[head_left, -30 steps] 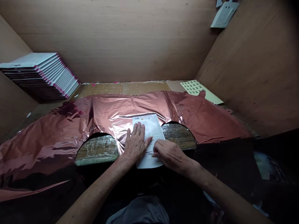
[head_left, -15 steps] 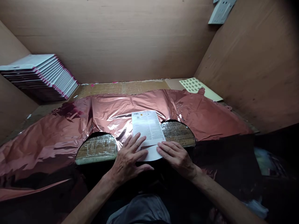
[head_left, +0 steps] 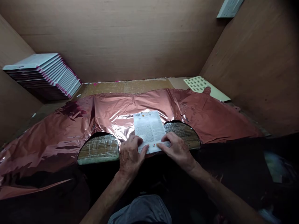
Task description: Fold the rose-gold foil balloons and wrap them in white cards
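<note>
Head view, looking down at your bench. Your left hand (head_left: 129, 155) and right hand (head_left: 177, 149) meet at the lower centre of the frame, both on the near end of a white printed card (head_left: 149, 128). The card is a narrow rectangle lying flat, its long axis running away from you; a barcode and small marks sit along its far edge, dense fine print fills the middle, and a small coloured logo shows on the near strip, which appears folded up toward you. Your left fingers curl over the card's near left corner; your right fingers (head_left: 166, 143) lie flat and slightly spread along the near edge, pressing it. Whether either hand pinches the card or merely presses it cannot be told.

The card rests on a wide sheet of shiny rose-coloured foil (head_left: 70, 130) that spans the frame's middle, creased and reflective, with two rounded notches in its near edge exposing the taped bench edge (head_left: 98, 151). A slanted stack of white, pink-edged packets (head_left: 44, 74) stands at upper left; a sheet of small labels (head_left: 198, 84) lies at upper right.
</note>
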